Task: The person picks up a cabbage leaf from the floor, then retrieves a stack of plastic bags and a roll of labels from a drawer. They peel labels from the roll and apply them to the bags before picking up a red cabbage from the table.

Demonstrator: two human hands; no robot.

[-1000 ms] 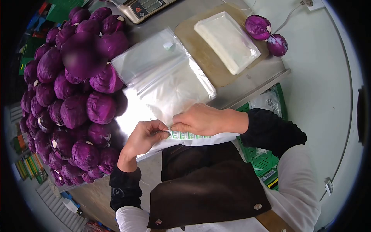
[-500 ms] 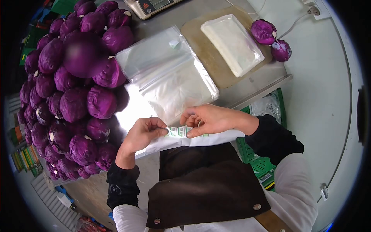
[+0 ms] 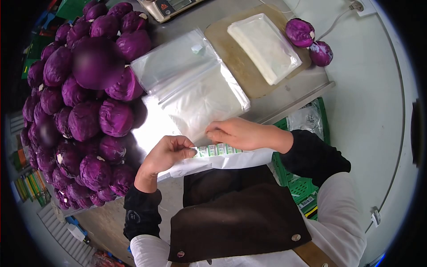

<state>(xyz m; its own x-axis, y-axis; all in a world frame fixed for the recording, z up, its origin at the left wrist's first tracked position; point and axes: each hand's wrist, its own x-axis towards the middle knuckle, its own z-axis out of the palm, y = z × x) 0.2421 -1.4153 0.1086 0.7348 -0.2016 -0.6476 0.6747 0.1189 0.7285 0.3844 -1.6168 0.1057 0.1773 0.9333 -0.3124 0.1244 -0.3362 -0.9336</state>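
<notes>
A strip of small white-and-green labels (image 3: 218,150) lies across white paper (image 3: 222,162) at the front edge of the table. My left hand (image 3: 168,153) pinches the strip's left end between thumb and fingers. My right hand (image 3: 240,134) is above the strip's right part, its fingers curled together over the near edge of the clear plastic bags (image 3: 204,95). Whatever its fingertips hold, if anything, is hidden. On the far part of the bags sits a small pale label (image 3: 196,49).
Many red cabbages (image 3: 84,120) are heaped on the left. A second stack of bags (image 3: 264,49) lies on a brown board (image 3: 222,38), with two cabbages (image 3: 300,32) beside it. A scale (image 3: 167,9) stands at the back; green crates (image 3: 302,187) are below right.
My right hand has lifted off the label strip and shifted slightly left and up, its fingers curling closer, so more labels show. My left hand keeps its pinch on the strip.
</notes>
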